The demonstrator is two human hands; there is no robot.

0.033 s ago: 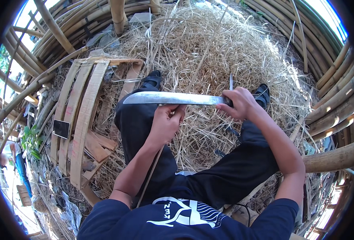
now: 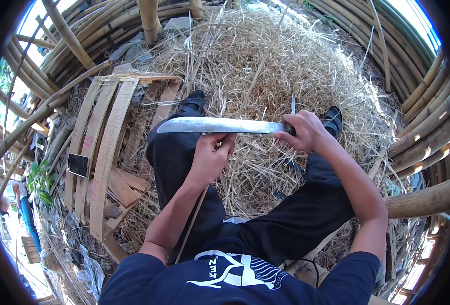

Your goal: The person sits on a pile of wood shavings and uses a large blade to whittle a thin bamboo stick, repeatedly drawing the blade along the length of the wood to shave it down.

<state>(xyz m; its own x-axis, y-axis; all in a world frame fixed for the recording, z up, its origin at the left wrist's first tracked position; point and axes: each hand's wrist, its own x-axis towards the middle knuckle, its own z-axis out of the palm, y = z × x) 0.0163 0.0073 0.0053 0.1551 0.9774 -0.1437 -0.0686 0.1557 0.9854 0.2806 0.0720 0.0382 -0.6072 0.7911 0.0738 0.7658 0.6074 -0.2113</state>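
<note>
A machete (image 2: 215, 124) with a broad, pale steel blade lies level across the middle of the view, its rounded tip to the left over my left knee. My right hand (image 2: 302, 131) is closed round its dark handle. Just below the blade, my left hand (image 2: 213, 156) is closed on a long, thin bamboo strip (image 2: 190, 223). The strip slants from beside my lap up through the fingers, passes the blade and continues away over the shavings. Whether the blade's edge touches the strip cannot be made out. A second narrow blade (image 2: 293, 104) shows just beyond my right hand.
A heap of pale bamboo shavings (image 2: 286, 61) spreads between and beyond my feet. To the left stands a slatted wooden crate (image 2: 114, 152) with a phone (image 2: 77, 164) on it. Stacked bamboo poles (image 2: 423, 137) line both sides. Another person (image 2: 24, 208) is at the far left.
</note>
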